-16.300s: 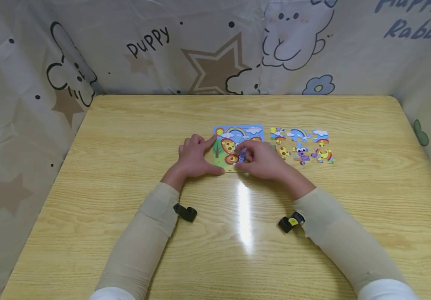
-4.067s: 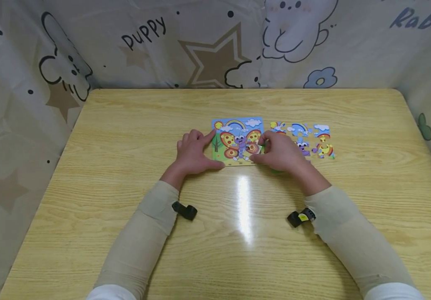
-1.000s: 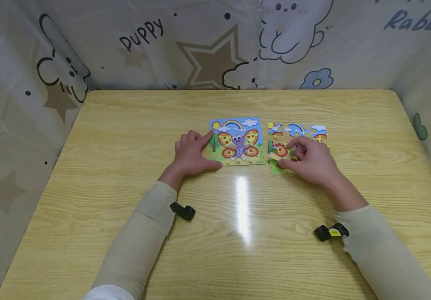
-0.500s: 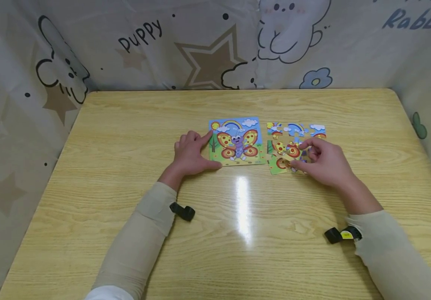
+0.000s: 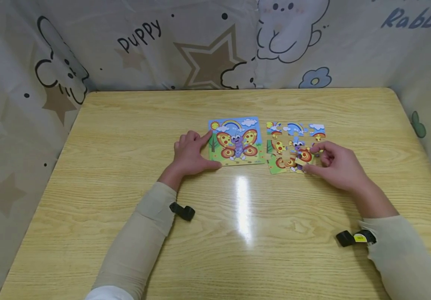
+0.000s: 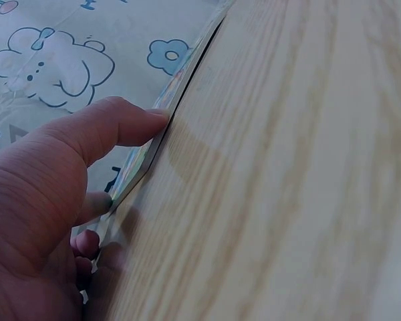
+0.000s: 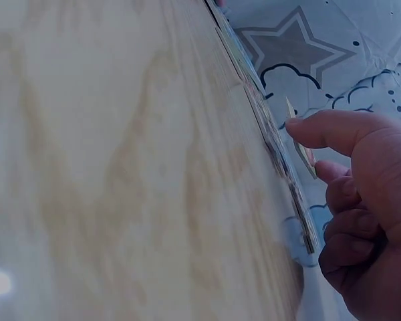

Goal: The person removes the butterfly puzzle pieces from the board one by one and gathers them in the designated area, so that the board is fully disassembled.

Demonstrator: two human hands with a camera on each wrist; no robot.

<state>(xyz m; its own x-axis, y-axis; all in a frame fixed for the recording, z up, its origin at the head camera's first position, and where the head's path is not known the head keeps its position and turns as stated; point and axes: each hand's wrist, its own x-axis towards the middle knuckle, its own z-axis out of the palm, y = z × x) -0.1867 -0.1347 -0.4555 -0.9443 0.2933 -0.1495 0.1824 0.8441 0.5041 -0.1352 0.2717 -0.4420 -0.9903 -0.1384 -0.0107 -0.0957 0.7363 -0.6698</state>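
A square butterfly puzzle board (image 5: pixel 235 141) lies flat on the table in the head view. My left hand (image 5: pixel 191 154) rests at its left side, index finger and thumb spread along the edges; the left wrist view shows the thumb (image 6: pixel 137 124) against the board's edge. To the right, several loose jigsaw pieces (image 5: pixel 276 146) lie in rows that form the same picture with gaps. My right hand (image 5: pixel 338 166) pinches a jigsaw piece (image 5: pixel 305 156) with a red-and-yellow wing between thumb and index finger, above the lower right pieces. In the right wrist view this piece (image 7: pixel 304 155) is tilted, apart from those below.
The wooden table (image 5: pixel 215 241) extends around the board and pieces. A patterned cloth (image 5: pixel 200 46) hangs behind and at both sides. Small black cameras are strapped to the left sleeve (image 5: pixel 140 241) and right sleeve (image 5: pixel 403 254).
My right hand has moved from the board rightward across the loose pieces, carrying the wing piece over the lower row. The left hand has stayed at the board's left edge.
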